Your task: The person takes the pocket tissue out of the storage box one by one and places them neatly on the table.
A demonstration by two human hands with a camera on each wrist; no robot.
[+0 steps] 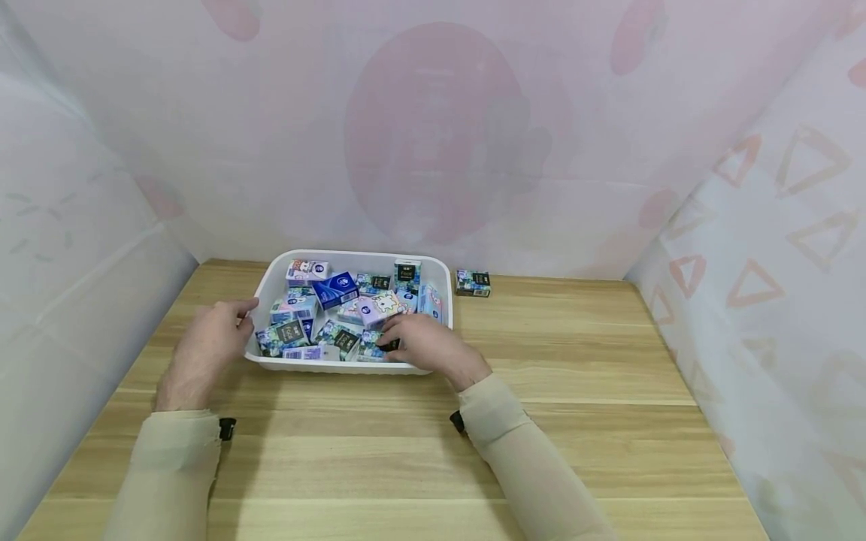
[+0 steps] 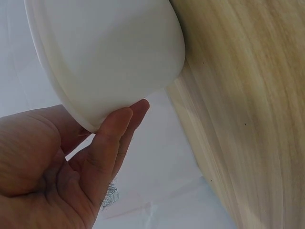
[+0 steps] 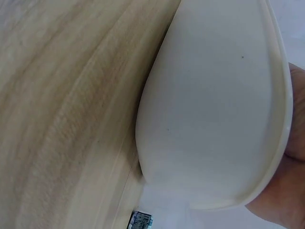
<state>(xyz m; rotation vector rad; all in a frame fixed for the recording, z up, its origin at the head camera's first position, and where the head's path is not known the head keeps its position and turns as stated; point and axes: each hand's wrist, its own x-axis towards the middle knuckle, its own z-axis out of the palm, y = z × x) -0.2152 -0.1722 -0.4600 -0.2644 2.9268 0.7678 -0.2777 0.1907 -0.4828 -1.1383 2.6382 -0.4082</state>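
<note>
White tub (image 3: 209,105) on wood-grain tabletop (image 3: 62,114), right hand (image 3: 285,188) partly behind its rim, small patterned box (image 3: 140,220) nearby

White tray (image 1: 304,366), rounded corners, upright; small printed packs (image 1: 379,309) jumbled inside it, one blue (image 1: 335,291), tilted.

I have a pale wooden table (image 1: 352,451) before me, its grain running side to side. On it stand 2 things: 1 white tub (image 1: 348,368), upright, towards the table's far edge, and 1 small floral packet (image 1: 473,282) with a dark label, just beside the tub's far right corner as I face it.
</note>
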